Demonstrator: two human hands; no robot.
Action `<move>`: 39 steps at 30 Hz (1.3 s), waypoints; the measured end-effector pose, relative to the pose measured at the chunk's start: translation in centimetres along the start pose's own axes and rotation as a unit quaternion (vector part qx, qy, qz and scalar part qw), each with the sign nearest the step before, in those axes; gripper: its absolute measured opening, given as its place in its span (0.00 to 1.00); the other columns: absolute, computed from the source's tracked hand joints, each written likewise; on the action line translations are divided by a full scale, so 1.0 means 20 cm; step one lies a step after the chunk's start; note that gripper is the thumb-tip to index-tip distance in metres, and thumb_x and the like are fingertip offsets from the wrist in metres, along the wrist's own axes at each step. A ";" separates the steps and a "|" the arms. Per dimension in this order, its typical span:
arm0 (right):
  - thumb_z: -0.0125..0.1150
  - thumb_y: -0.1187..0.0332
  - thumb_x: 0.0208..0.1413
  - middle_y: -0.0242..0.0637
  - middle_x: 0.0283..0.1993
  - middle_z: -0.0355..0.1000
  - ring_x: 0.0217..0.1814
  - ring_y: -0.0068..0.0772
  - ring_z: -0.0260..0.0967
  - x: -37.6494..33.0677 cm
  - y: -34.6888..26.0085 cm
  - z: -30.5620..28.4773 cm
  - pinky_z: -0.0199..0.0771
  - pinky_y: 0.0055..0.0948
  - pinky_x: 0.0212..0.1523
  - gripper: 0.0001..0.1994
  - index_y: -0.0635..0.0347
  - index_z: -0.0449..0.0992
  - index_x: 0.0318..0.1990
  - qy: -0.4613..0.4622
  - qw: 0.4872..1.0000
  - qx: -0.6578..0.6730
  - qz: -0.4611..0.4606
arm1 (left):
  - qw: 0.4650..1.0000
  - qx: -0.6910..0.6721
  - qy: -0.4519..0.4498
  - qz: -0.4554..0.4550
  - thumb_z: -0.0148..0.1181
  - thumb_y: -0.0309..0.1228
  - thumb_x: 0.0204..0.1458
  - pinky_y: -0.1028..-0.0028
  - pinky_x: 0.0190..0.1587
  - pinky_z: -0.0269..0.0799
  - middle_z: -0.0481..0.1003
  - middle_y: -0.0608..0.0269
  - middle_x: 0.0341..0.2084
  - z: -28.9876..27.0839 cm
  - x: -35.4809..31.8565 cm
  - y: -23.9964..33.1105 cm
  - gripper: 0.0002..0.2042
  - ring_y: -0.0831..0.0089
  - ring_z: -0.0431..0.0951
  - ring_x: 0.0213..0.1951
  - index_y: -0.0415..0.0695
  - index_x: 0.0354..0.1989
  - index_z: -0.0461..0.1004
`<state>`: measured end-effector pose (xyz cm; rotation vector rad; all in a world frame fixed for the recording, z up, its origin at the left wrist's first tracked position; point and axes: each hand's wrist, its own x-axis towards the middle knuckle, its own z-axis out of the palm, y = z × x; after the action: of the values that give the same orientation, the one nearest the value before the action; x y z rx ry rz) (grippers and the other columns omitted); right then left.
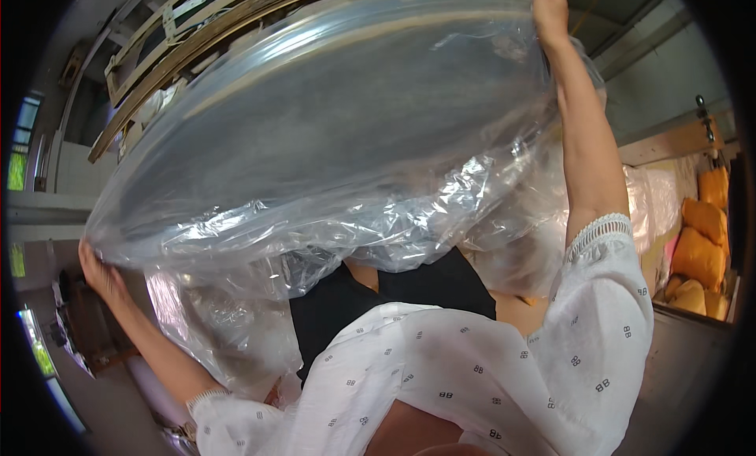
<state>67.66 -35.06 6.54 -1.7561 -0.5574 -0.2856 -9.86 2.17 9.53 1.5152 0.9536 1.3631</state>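
— Walls of grey sheet metal behind, timber frames [169, 42] stacked up top left, and orange sacks [699, 251] piled at the right edge. What's the person got?

— Big clear plastic bag [331, 133], and it fills most of the view. It's stretched wide between both raised arms, billowing over the head, with a dark grey panel showing through it.

— Where's the left hand?

— Left hand [98, 271] is low at the left, right on the bag's bottom-left corner. Fingers are curled shut, pinching the film there.

— And the right?

— Right hand [549, 11] is way up at the top, arm almost straight, fist closed around the bag's upper right edge. So the bag hangs on a slant, high on the right, low on the left.

— Taut or slack?

— Taut across the upper span; below that it crumples into loose folds that sag down toward the chest, in front of the black top [394, 298].

— Sleeves?

— White blouse [488, 369] with small dark marks, lace trim at the right cuff. Loose plastic drapes beside the left forearm too, touching it.
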 end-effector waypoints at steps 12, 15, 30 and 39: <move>0.56 0.61 0.48 0.40 0.32 0.71 0.36 0.38 0.68 0.02 0.41 0.13 0.66 0.32 0.40 0.12 0.60 0.73 0.33 0.002 0.985 -0.145 -0.092 | 0.967 0.249 0.032 0.053 0.57 0.38 0.51 0.81 0.44 0.64 0.76 0.65 0.35 0.45 0.59 -0.79 0.16 0.79 0.71 0.38 0.39 0.41 0.76; 0.56 0.61 0.48 0.41 0.33 0.70 0.37 0.39 0.67 0.05 0.42 0.15 0.65 0.32 0.42 0.12 0.60 0.74 0.33 0.001 0.974 -0.204 -0.103 | 0.976 0.210 0.037 0.033 0.58 0.38 0.50 0.82 0.43 0.64 0.76 0.65 0.34 0.47 0.64 -0.82 0.15 0.80 0.71 0.37 0.39 0.40 0.76; 0.58 0.57 0.44 0.52 0.46 0.58 0.51 0.50 0.57 0.08 0.42 0.19 0.54 0.37 0.55 0.19 0.63 0.66 0.36 0.080 0.979 -0.187 0.005 | 0.990 0.040 0.044 -0.127 0.52 0.37 0.51 0.81 0.32 0.61 0.70 0.68 0.27 0.24 0.76 -0.89 0.10 0.80 0.68 0.29 0.42 0.31 0.71; 0.39 0.48 0.57 0.61 0.47 0.61 0.53 0.57 0.54 0.11 0.41 0.17 0.52 0.43 0.55 0.26 0.68 0.69 0.40 0.082 0.981 -0.170 -0.048 | 0.986 0.112 0.087 -0.084 0.47 0.36 0.53 0.81 0.30 0.58 0.70 0.68 0.28 0.20 0.71 -0.86 0.11 0.81 0.67 0.31 0.42 0.32 0.71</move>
<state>73.34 -32.77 -0.24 -2.0128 -0.4954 -0.6162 -4.22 20.88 -1.99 1.4571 1.3522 1.3168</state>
